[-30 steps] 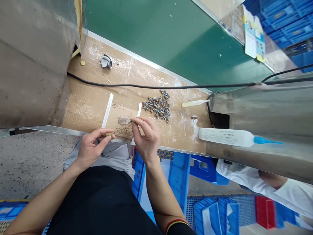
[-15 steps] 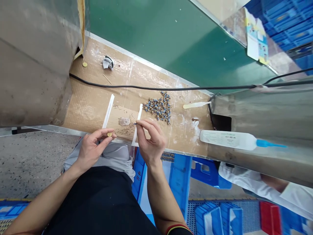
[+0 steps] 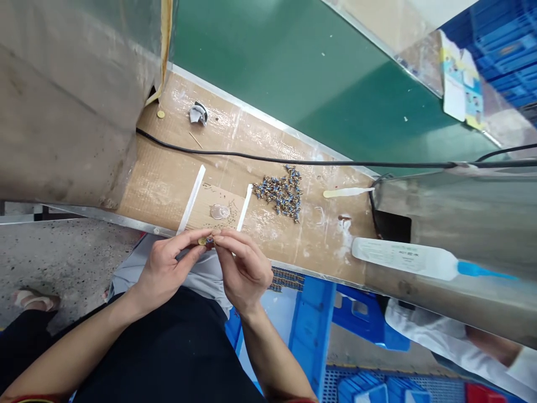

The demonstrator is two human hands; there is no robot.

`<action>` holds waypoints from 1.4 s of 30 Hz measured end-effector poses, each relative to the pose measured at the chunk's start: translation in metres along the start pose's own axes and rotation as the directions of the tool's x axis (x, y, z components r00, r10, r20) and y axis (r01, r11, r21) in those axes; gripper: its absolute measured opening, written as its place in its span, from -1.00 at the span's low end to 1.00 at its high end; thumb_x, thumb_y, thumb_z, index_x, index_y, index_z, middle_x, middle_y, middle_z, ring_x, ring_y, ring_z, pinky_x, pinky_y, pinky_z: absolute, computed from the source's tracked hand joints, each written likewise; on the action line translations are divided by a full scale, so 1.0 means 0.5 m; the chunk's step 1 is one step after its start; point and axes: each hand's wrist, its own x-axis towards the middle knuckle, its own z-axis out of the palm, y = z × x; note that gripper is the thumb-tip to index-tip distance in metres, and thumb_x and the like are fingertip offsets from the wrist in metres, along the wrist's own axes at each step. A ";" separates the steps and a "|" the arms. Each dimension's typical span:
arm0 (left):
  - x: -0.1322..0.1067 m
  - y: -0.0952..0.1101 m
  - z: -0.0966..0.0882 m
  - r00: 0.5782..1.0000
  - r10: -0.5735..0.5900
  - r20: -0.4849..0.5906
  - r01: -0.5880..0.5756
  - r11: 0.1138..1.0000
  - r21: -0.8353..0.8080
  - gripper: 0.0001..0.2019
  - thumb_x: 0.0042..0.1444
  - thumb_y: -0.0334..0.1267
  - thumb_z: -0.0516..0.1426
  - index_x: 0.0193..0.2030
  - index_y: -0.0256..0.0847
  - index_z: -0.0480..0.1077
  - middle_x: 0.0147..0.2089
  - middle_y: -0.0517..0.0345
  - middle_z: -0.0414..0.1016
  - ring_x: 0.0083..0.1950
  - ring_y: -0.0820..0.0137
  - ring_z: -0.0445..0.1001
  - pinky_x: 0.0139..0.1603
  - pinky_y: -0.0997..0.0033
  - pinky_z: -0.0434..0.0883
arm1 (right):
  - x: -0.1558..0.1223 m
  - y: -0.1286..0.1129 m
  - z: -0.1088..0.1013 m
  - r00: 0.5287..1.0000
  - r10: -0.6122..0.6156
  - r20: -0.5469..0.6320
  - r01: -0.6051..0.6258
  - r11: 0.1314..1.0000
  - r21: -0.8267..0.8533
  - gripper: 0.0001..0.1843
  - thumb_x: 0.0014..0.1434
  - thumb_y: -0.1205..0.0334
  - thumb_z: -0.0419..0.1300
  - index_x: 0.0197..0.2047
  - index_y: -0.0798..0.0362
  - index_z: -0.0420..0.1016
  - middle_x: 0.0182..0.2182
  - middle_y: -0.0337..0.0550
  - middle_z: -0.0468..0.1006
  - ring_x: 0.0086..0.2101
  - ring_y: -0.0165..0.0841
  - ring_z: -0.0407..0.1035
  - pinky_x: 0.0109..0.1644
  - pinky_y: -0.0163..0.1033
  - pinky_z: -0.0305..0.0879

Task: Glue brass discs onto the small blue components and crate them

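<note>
Between thumb and fingers, my left hand (image 3: pixel 170 271) pinches a small yellow round disc (image 3: pixel 202 242). My right hand (image 3: pixel 245 268) meets it fingertip to fingertip, closed on a tiny bluish part (image 3: pixel 209 240) that the fingers mostly cover. Whether part and disc touch is too small to tell. Just beyond the hands lies a clear shallow piece (image 3: pixel 220 211) on a cardboard patch between two white tape strips, with tiny dark bits scattered about. A pile of small blue and brass parts (image 3: pixel 280 193) lies to the right of the tape.
A black cable (image 3: pixel 260 158) crosses the cardboard-covered bench. On the right lie a pale tapered tube (image 3: pixel 348 192) and a white bottle with blue nozzle (image 3: pixel 405 258). Grey metal walls stand at both sides, blue crates (image 3: pixel 308 313) below. Another person's foot (image 3: pixel 36 300) shows at left.
My right hand has moved left and toward my body, bringing its small part up to the disc. My left hand has shifted slightly right and nearer. The whole view has tilted a little.
</note>
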 end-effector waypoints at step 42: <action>-0.022 0.043 0.009 0.946 0.321 0.034 -0.301 0.839 0.452 -0.58 0.66 -0.42 0.14 0.55 -0.14 0.44 0.30 -0.02 0.79 0.25 0.22 0.83 0.35 0.31 0.75 | -0.019 -0.014 -0.024 0.973 -0.217 0.077 0.227 0.961 -0.157 -0.46 0.46 0.57 0.38 0.37 -0.09 0.73 0.06 -0.03 0.84 0.00 -0.16 0.81 0.05 -0.07 0.85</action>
